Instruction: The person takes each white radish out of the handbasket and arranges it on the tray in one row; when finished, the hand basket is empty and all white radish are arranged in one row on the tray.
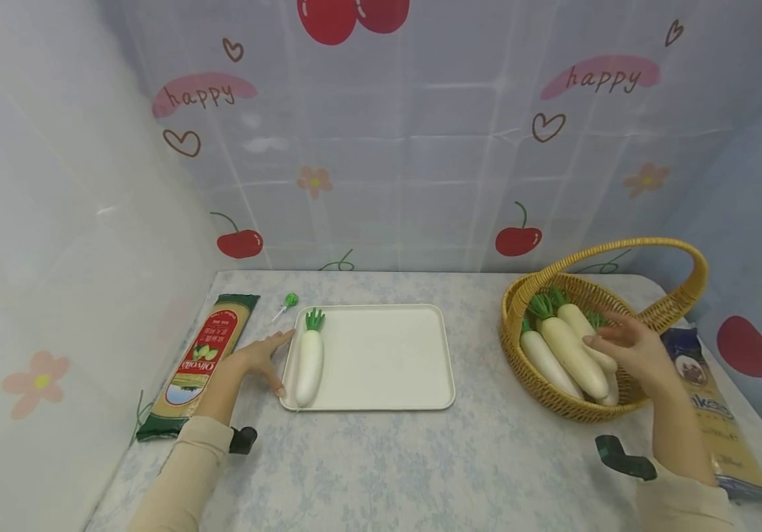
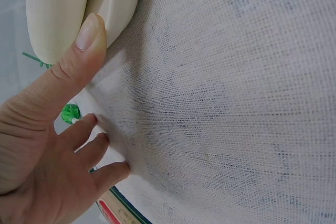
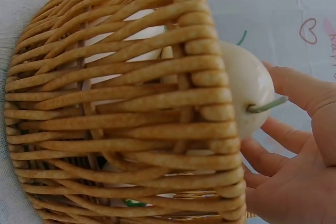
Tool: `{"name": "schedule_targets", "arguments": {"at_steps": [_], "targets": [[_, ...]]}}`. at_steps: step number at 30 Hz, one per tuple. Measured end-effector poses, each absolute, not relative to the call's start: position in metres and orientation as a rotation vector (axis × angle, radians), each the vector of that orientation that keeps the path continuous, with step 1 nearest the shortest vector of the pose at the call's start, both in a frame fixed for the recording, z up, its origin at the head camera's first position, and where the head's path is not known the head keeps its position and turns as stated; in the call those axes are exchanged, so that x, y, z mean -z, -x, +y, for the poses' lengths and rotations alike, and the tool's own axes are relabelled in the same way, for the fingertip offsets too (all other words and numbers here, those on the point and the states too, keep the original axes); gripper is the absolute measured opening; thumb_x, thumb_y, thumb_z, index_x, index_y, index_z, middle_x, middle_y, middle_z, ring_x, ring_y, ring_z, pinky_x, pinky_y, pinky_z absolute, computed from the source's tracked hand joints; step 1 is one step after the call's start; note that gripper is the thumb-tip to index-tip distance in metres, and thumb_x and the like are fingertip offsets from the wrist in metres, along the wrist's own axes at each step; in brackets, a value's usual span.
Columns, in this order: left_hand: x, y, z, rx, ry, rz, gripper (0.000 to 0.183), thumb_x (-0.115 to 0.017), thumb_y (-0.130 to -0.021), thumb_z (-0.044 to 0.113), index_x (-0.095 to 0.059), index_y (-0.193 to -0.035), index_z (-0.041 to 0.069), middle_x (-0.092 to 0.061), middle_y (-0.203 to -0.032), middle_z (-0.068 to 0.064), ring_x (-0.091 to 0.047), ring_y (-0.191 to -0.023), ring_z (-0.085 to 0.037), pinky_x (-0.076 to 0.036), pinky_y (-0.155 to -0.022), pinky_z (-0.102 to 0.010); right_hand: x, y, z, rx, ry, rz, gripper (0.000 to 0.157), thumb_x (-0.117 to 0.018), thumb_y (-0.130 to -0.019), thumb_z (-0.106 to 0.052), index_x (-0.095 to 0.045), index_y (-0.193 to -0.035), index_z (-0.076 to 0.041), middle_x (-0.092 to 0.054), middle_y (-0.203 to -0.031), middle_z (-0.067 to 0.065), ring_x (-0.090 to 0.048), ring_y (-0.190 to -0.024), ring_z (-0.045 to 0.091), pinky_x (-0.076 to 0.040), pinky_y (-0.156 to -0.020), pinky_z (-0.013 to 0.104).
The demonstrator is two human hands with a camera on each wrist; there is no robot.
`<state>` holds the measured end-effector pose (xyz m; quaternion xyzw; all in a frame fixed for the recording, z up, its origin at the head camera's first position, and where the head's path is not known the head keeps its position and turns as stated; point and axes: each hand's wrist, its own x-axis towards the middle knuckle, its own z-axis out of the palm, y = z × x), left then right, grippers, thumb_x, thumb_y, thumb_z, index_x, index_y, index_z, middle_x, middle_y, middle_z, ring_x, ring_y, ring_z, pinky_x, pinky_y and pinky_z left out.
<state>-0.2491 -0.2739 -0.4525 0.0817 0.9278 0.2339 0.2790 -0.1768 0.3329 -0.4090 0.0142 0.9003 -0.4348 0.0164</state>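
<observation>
On the left part of a cream tray (image 1: 387,362) lies a white radish (image 1: 310,366) with green leaf stubs. My left hand (image 1: 262,360) is spread at the tray's left edge, thumb by the rim and other fingertips down at the cloth in the left wrist view. Several more white radishes (image 1: 563,347) fill a wicker basket (image 1: 520,369) on the right. My right hand (image 1: 633,351) reaches over the basket's right side, its fingers loosely bent around the rightmost radishes. In the right wrist view, fingers extend behind one radish's rounded end (image 3: 247,80).
A green lollipop (image 1: 290,299) lies behind the tray's left corner. Left of the tray is an Olivoila noodle packet (image 1: 204,362); another packet (image 1: 720,428) lies beside the basket under my right forearm. The basket's tall handle (image 1: 680,251) arches up. A printed curtain (image 1: 420,148) hangs behind.
</observation>
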Motion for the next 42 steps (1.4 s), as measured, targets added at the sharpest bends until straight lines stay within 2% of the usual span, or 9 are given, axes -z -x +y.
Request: {"name": "schedule_targets", "arguments": {"at_steps": [3, 8, 18, 26, 35, 39, 42], "targets": [[0.451, 0.248, -0.273, -0.625, -0.212, 2.493, 0.130, -0.093, -0.050, 0.027, -0.014, -0.152, 0.013, -0.008, -0.153, -0.028, -0.009, -0.137, -0.050, -0.015, -0.107, -0.065, 0.409, 0.179, 0.333, 1.306, -0.021, 2.780, 0.083, -0.056, -0.093, -0.037, -0.011, -0.148, 0.006, -0.038, -0.134, 0.039, -0.037, -0.120, 0.055, -0.038, -0.089, 0.066], [0.451, 0.245, -0.271, -0.599, -0.204, 2.513, 0.124, -0.091, -0.054, 0.018, -0.014, -0.151, 0.008, -0.009, -0.153, -0.028, -0.010, -0.137, -0.050, -0.017, -0.108, -0.064, 0.409, 0.181, 0.332, 1.272, -0.041, 2.769, 0.085, -0.057, -0.092, -0.040, -0.012, -0.148, 0.006, -0.036, -0.136, 0.039, -0.034, -0.122, 0.056, -0.039, -0.089, 0.066], [0.454, 0.245, -0.272, -0.599, -0.224, 2.528, 0.123, -0.092, -0.054, 0.018, -0.016, -0.151, 0.007, -0.010, -0.152, -0.029, -0.011, -0.137, -0.051, -0.018, -0.108, -0.064, 0.410, 0.184, 0.333, 1.257, -0.081, 2.746, 0.087, -0.057, -0.091, -0.043, -0.013, -0.147, 0.007, -0.035, -0.136, 0.039, -0.035, -0.120, 0.055, -0.041, -0.088, 0.063], [0.454, 0.245, -0.272, -0.602, -0.228, 2.530, 0.124, -0.092, -0.053, 0.018, -0.016, -0.151, 0.006, -0.010, -0.152, -0.030, -0.011, -0.137, -0.050, -0.018, -0.108, -0.063, 0.409, 0.186, 0.334, 1.145, -0.114, 2.756, 0.086, -0.056, -0.091, -0.046, -0.017, -0.146, 0.008, -0.034, -0.134, 0.041, -0.040, -0.115, 0.055, -0.047, -0.082, 0.057], [0.450, 0.244, -0.271, -0.598, -0.224, 2.531, 0.123, -0.092, -0.054, 0.018, -0.016, -0.150, 0.006, -0.010, -0.152, -0.030, -0.011, -0.137, -0.051, -0.017, -0.108, -0.063, 0.409, 0.189, 0.334, 1.196, -0.106, 2.659, 0.086, -0.051, -0.094, -0.045, -0.011, -0.144, 0.013, -0.025, -0.135, 0.047, -0.031, -0.120, 0.060, -0.037, -0.090, 0.067], [0.451, 0.244, -0.271, -0.606, -0.217, 2.523, 0.123, -0.091, -0.054, 0.017, -0.016, -0.151, 0.006, -0.009, -0.152, -0.030, -0.010, -0.137, -0.050, -0.016, -0.108, -0.063, 0.411, 0.191, 0.335, 1.204, -0.133, 2.613, 0.088, -0.050, -0.094, -0.047, -0.010, -0.144, 0.013, -0.020, -0.138, 0.047, -0.027, -0.123, 0.060, -0.035, -0.093, 0.068], [0.451, 0.244, -0.272, -0.611, -0.220, 2.520, 0.123, -0.091, -0.054, 0.017, -0.015, -0.151, 0.006, -0.009, -0.152, -0.030, -0.010, -0.137, -0.050, -0.016, -0.108, -0.063, 0.411, 0.192, 0.335, 1.210, -0.135, 2.593, 0.087, -0.048, -0.094, -0.048, -0.011, -0.144, 0.013, -0.017, -0.139, 0.046, -0.027, -0.122, 0.060, -0.037, -0.092, 0.066]]}}
